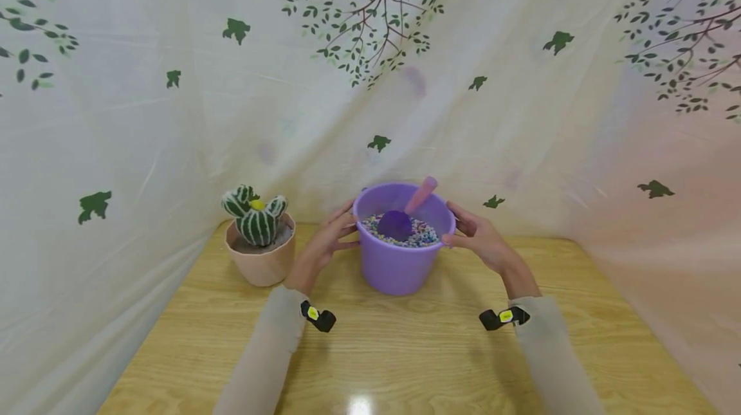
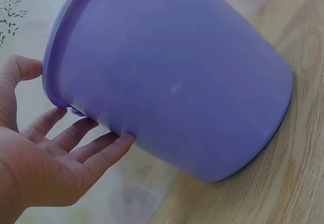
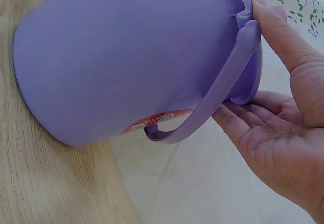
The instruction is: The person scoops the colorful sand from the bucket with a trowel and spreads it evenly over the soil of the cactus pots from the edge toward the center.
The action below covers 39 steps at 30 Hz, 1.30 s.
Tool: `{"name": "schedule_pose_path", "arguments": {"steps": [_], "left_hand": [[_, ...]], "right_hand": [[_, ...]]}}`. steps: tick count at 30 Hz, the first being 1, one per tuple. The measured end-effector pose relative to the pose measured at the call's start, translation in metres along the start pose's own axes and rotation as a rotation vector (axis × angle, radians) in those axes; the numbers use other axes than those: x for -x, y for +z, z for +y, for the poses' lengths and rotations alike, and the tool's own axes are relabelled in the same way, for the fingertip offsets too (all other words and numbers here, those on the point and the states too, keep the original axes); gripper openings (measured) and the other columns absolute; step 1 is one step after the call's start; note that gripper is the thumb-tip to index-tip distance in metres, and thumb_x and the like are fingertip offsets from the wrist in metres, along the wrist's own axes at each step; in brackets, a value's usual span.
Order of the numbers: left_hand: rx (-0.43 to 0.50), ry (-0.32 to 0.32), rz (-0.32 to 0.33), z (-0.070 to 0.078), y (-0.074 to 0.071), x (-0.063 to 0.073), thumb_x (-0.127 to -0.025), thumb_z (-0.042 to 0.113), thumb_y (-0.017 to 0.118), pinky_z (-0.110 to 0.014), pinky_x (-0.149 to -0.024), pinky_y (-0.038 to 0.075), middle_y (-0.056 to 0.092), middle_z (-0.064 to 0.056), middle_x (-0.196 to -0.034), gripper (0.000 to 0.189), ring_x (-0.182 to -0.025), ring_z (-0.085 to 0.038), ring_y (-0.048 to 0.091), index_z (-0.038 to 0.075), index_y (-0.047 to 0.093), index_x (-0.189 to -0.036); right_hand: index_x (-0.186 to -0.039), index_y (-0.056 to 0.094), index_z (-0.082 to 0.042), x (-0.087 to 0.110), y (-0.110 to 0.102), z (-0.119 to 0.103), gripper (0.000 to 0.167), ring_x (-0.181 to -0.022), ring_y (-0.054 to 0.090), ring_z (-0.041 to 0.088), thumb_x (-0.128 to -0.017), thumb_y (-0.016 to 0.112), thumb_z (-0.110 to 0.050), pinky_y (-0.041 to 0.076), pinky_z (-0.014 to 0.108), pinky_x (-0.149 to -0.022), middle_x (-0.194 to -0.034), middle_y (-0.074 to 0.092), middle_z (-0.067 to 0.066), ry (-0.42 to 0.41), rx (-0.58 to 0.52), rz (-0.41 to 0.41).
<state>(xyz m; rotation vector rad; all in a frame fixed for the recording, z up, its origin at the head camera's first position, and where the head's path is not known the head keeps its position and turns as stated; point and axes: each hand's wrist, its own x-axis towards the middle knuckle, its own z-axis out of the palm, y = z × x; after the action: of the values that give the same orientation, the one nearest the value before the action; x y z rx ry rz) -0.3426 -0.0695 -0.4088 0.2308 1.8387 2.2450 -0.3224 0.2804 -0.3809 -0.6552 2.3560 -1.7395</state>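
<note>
We find the scoop [image 1: 399, 222] in the upright bucket [image 1: 398, 269]; left hand [image 1: 329, 236] and right hand [image 1: 484, 240], half-curled, grip the bucket — release, we judge, remains.

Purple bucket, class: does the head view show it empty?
No, the purple bucket holds small multicoloured beads and a pink-handled scoop.

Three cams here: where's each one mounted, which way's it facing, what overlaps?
Head: worn on the head, facing forward and down at the purple bucket, table and potted cactus; left hand, right hand and both sleeves show.
Left wrist: on the left wrist, facing the bucket's wall; that hand alone shows.
Right wrist: on the right wrist, facing the bucket's wall and handle; that hand alone shows.
Shared: both wrist views show the bucket, table and leaf-printed sheet.
</note>
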Motion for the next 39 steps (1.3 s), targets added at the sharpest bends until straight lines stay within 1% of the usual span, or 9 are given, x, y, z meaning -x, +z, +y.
{"name": "schedule_pose_path", "arguments": {"steps": [8,12,17,19,22,26,31,35,39], "left_hand": [[-0.025,-0.003,-0.001,0.003,-0.001,0.001,-0.098,0.022,0.055,-0.056,-0.110,0.048,0.044,-0.010,-0.160,0.063,-0.142,-0.037,0.048,0.025,0.039,-0.158],[-0.037,0.032,-0.002,0.004,-0.003,0.002,-0.098,0.021,0.055,-0.056,-0.108,0.050,0.046,-0.013,-0.158,0.062,-0.140,-0.039,0.049,0.023,0.039,-0.158],[-0.047,0.101,-0.026,0.002,-0.006,0.001,-0.102,0.017,0.051,-0.055,-0.108,0.050,0.042,-0.017,-0.160,0.061,-0.139,-0.043,0.047,0.018,0.034,-0.160],[-0.061,0.118,-0.032,0.000,-0.007,0.000,-0.103,0.016,0.052,-0.055,-0.108,0.050,0.042,-0.018,-0.160,0.061,-0.139,-0.043,0.047,0.017,0.033,-0.160],[-0.100,0.130,-0.035,-0.002,-0.008,-0.001,-0.103,0.017,0.056,-0.055,-0.109,0.049,0.043,-0.017,-0.160,0.061,-0.138,-0.042,0.050,0.019,0.034,-0.160],[-0.118,0.135,-0.041,-0.003,-0.006,-0.002,-0.103,0.019,0.057,-0.055,-0.109,0.049,0.044,-0.017,-0.159,0.062,-0.136,-0.042,0.052,0.021,0.033,-0.161],[-0.093,0.137,-0.022,-0.001,-0.003,-0.004,-0.103,0.018,0.056,-0.055,-0.109,0.049,0.045,-0.017,-0.158,0.062,-0.135,-0.044,0.053,0.022,0.033,-0.161],[-0.073,0.137,-0.002,-0.001,0.000,-0.005,-0.102,0.017,0.057,-0.056,-0.109,0.048,0.046,-0.017,-0.157,0.063,-0.134,-0.045,0.053,0.022,0.034,-0.160],[-0.066,0.143,0.006,-0.003,0.002,-0.006,-0.102,0.015,0.055,-0.056,-0.109,0.049,0.047,-0.019,-0.156,0.062,-0.133,-0.042,0.055,0.021,0.034,-0.160]], "right_hand": [[-0.163,0.018,-0.006,0.002,0.002,0.000,0.086,-0.153,0.026,0.043,-0.096,0.071,-0.013,0.053,0.017,-0.097,-0.170,0.019,0.016,-0.002,0.036,0.001],[-0.163,0.017,-0.007,-0.002,-0.002,-0.006,0.086,-0.151,0.029,0.045,-0.096,0.071,-0.014,0.053,0.034,-0.106,-0.169,0.020,0.018,-0.010,0.073,-0.052],[-0.164,0.018,-0.008,-0.012,-0.011,-0.026,0.092,-0.155,0.020,0.043,-0.093,0.075,-0.021,0.030,0.062,-0.121,-0.170,0.018,0.016,-0.017,0.274,-0.093],[-0.164,0.018,-0.010,-0.017,-0.012,-0.038,0.094,-0.156,0.018,0.043,-0.092,0.077,-0.023,0.025,0.066,-0.121,-0.170,0.018,0.016,-0.022,0.342,-0.091],[-0.164,0.021,-0.013,-0.027,-0.010,-0.057,0.091,-0.153,0.026,0.044,-0.093,0.077,-0.023,0.028,0.066,-0.120,-0.168,0.025,0.016,-0.043,0.398,-0.073],[-0.160,0.031,-0.012,-0.041,-0.006,-0.081,0.082,-0.143,0.044,0.042,-0.093,0.076,-0.018,0.037,0.065,-0.116,-0.160,0.042,0.018,-0.138,0.493,-0.040],[-0.150,0.049,-0.007,-0.051,0.001,-0.101,0.065,-0.129,0.059,0.036,-0.091,0.077,-0.011,0.045,0.061,-0.109,-0.137,0.064,0.017,-0.283,0.659,0.005],[-0.139,0.061,-0.003,-0.054,0.007,-0.107,0.053,-0.123,0.061,0.035,-0.089,0.077,-0.002,0.048,0.057,-0.107,-0.123,0.071,0.014,-0.397,0.833,0.007],[-0.121,0.070,0.001,-0.056,0.012,-0.107,0.038,-0.109,0.068,0.035,-0.084,0.079,0.002,0.055,0.053,-0.098,-0.110,0.074,0.015,-0.576,1.022,0.045]]}}
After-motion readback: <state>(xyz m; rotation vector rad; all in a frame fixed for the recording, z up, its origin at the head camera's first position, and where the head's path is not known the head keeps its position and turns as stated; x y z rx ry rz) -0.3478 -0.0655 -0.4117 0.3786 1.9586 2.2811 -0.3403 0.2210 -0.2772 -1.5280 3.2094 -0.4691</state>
